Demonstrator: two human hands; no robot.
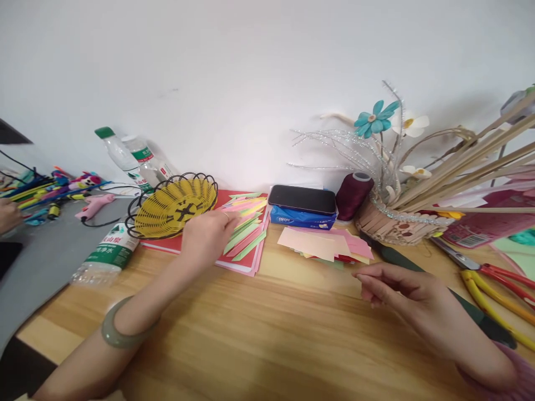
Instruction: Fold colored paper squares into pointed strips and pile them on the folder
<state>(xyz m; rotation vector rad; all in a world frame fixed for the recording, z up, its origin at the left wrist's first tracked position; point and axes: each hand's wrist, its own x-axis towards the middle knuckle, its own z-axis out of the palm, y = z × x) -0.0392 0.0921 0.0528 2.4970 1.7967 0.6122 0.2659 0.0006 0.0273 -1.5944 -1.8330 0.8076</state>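
My left hand [204, 236] reaches over the edge of a pile of coloured paper strips [251, 231], its fingers closed in a pinch. Whether a strip is between those fingertips I cannot make out. Pink, green and yellow strips lie slanted on red paper sheets [222, 199]. To the right, my right hand [403, 295] hovers over the wooden table with thumb and forefinger pressed together; anything in that pinch is too small to see. Just beyond its fingertips is a stack of pale paper pieces [313, 243].
A yellow woven basket [175, 206] and a cut water bottle [109, 250] stand left, near a pink glue gun [95, 206]. A phone [301, 199] rests on a blue tissue pack [303, 218]. Right are a thread spool [354, 195], red-handled scissors [501, 273] and yellow-handled pliers [480, 295]. Another person's hand [9, 216] shows far left.
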